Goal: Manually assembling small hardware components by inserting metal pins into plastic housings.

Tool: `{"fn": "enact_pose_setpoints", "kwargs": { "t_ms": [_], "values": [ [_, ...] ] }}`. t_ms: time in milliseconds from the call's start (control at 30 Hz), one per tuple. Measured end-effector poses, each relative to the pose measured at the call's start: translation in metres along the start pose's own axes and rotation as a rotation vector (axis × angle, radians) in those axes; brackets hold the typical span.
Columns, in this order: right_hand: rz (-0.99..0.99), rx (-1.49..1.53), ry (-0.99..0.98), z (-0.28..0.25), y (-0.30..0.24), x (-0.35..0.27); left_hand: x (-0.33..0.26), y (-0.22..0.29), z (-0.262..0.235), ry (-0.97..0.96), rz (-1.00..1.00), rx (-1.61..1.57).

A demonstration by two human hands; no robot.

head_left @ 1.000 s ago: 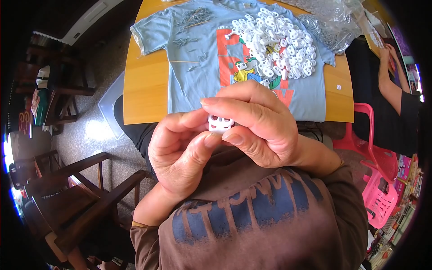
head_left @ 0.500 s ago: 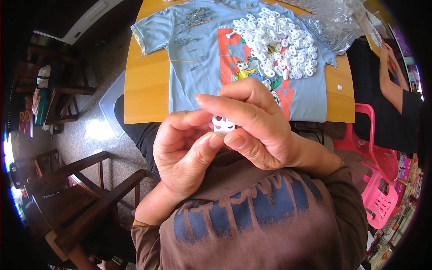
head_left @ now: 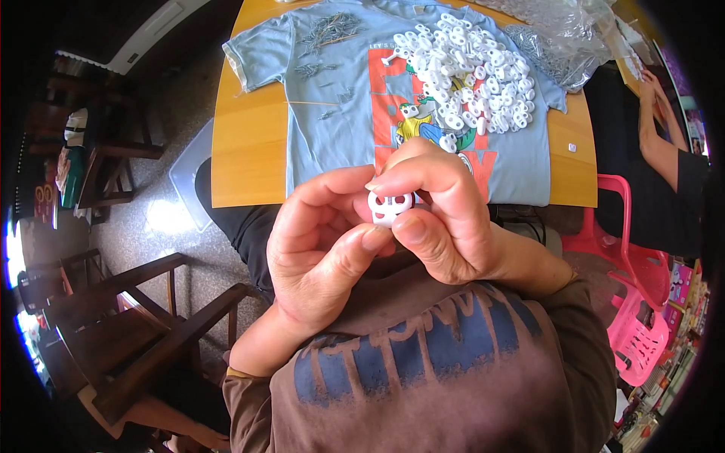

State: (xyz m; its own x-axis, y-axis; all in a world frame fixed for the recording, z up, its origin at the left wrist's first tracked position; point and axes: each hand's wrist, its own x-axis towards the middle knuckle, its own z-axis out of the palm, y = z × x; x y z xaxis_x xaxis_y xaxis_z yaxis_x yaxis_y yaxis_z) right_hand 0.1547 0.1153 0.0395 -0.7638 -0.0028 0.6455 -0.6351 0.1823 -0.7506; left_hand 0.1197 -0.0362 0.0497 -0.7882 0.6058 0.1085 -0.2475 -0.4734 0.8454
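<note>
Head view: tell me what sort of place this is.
Probably a home or small workshop for hand assembly: a wooden table spread with a shirt, a heap of white plastic pieces, and wooden chairs on a tiled floor.

**Colours in my grip and beyond**

The small plastic piece (head_left: 390,208) I pinch is plain white, like the heap of white pieces (head_left: 468,75). They lie on a pale blue T-shirt (head_left: 340,121) with an orange-red print holding yellow and green. The surface (head_left: 249,151) is honey-yellow wood. My sleeve (head_left: 453,362) is brown with faded blue lettering. The chair (head_left: 634,317) is bright pink.
</note>
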Motion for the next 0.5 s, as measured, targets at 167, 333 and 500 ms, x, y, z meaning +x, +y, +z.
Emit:
{"fn": "enact_pose_setpoints", "kwargs": {
  "t_ms": [167, 333, 500],
  "values": [
    [0.081, 0.116, 0.047, 0.0051, -0.0044, -0.0037, 0.001, -0.0028, -0.0025, -0.059, 0.15, 0.151],
    [0.136, 0.22, 0.049, 0.0066, -0.007, -0.005, -0.0029, -0.0028, -0.0015, -0.041, 0.13, 0.132],
    [0.065, 0.197, 0.044, 0.0089, -0.0018, -0.0096, -0.0025, -0.0049, -0.0051, -0.078, 0.184, 0.197]
  ]
}}
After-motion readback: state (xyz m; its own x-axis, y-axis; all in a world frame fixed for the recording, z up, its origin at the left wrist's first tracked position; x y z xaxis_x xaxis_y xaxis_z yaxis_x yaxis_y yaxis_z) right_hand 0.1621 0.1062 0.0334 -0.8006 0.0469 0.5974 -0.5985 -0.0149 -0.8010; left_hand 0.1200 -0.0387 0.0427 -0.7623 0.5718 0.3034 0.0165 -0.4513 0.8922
